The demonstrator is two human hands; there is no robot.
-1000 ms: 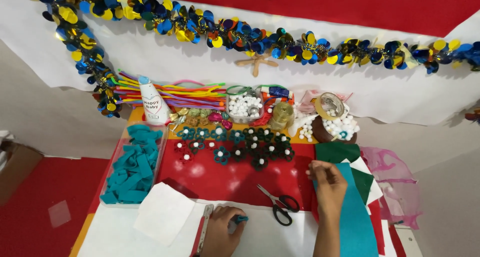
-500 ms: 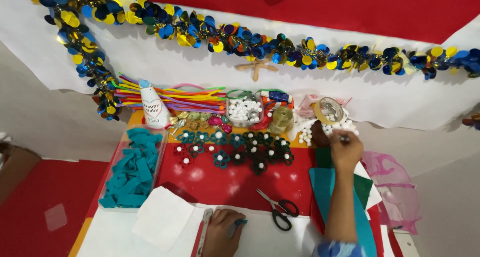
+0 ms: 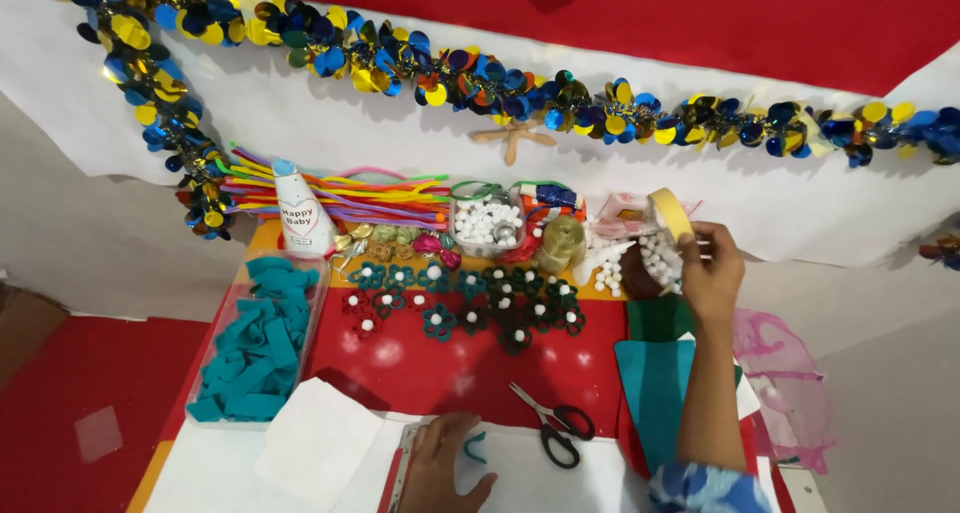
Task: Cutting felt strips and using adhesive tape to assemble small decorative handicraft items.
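A red craft table [image 3: 460, 368] holds a tray of teal felt strips [image 3: 250, 338] and felt flowers [image 3: 470, 308]. The right hand [image 3: 712, 273] pinches a yellow tape roll [image 3: 672, 213] above white pom-poms [image 3: 655, 258]. The left hand [image 3: 440, 465] rests flat, fingers loosely spread, beside 1 teal strip [image 3: 476, 447] and black scissors [image 3: 555, 428].

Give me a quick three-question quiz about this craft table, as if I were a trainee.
1. True or false: the right hand holds a roll of yellow tape.
2. What lies nearest the left hand? A) scissors B) a hammer C) a cup
3. What colour are the strips in the clear tray on the left?

Key: 1 true; 2 A; 3 teal blue.
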